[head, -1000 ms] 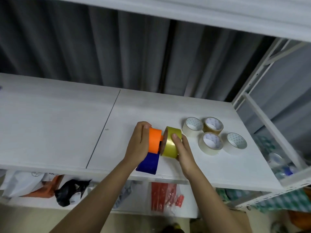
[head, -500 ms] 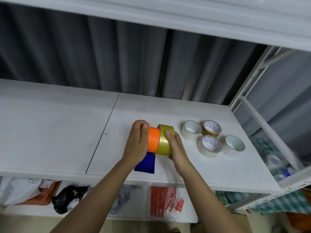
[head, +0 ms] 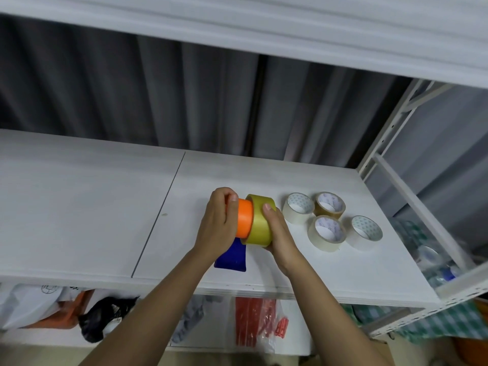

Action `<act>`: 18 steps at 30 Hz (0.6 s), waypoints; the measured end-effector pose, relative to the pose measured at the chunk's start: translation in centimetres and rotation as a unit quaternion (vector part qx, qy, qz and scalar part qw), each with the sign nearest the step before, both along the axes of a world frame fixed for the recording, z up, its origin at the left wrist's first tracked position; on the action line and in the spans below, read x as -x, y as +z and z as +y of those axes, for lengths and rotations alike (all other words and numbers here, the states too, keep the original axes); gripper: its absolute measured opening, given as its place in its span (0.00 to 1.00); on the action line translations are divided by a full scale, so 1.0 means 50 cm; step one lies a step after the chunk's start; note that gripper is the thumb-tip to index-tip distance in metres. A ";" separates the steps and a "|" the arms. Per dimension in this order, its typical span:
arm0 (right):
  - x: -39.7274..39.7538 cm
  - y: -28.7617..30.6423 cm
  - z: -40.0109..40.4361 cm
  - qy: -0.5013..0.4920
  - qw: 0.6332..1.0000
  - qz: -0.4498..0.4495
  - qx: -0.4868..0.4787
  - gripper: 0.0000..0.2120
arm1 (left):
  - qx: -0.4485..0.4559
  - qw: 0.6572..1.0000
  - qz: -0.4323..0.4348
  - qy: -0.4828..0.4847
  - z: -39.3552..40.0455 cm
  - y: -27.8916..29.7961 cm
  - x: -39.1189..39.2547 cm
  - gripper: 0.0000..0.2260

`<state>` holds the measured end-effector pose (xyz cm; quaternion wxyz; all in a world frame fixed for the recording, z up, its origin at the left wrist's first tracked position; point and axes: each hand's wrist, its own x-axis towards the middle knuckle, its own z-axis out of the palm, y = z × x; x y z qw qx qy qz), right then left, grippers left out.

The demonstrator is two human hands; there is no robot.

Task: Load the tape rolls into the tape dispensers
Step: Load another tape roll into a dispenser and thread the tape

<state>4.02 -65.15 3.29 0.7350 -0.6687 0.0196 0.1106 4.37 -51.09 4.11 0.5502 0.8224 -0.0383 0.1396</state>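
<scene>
Your left hand (head: 217, 224) grips the orange-and-blue plastic tape dispenser (head: 239, 233) above the white surface (head: 92, 207), right hand (head: 277, 231) curls around the yellowish tape roll (head: 260, 223) half-seated on it; four rolls (head: 332, 220) wait unloaded beside.

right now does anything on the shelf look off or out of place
Nothing stands out. Four spare tape rolls lie flat and grouped on the shelf; the left hand grips the orange dispenser, the right hand the yellow roll.
</scene>
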 end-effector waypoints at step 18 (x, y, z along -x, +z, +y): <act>0.004 -0.011 -0.010 -0.017 0.997 -0.050 0.061 0.23 | -0.042 0.999 -0.013 0.014 -0.012 -0.008 0.001 0.15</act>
